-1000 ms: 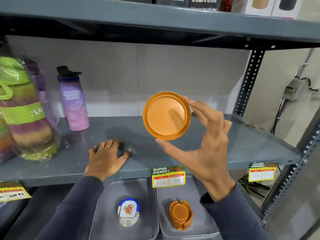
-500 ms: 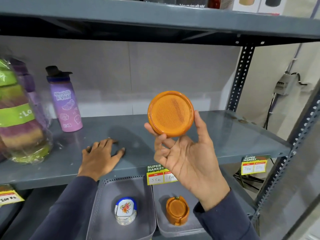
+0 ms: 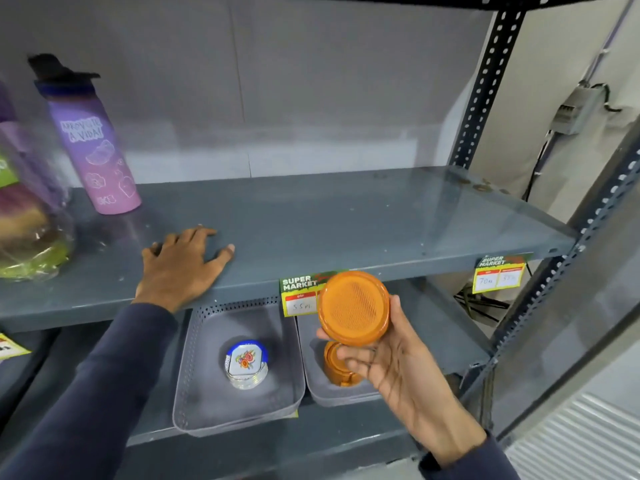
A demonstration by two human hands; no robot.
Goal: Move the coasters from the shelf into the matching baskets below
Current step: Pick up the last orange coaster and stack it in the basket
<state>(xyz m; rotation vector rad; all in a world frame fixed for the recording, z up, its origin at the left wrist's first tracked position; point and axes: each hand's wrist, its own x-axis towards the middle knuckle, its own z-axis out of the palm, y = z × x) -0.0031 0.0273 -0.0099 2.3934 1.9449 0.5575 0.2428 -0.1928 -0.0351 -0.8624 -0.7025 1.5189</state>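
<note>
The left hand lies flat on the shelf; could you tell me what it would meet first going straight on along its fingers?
Nothing close: the left hand would slide over bare shelf, probably toward the back wall.

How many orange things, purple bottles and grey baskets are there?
Orange things: 2, the orange coaster in the right hand and the orange coaster stack below.
Purple bottles: 1, the purple bottle.
Grey baskets: 2, left basket, right basket.
Total: 5

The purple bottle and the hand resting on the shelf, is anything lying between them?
Nothing: in the head view, the shelf is bare between the purple bottle and the left hand, which lies flat on it.
</note>
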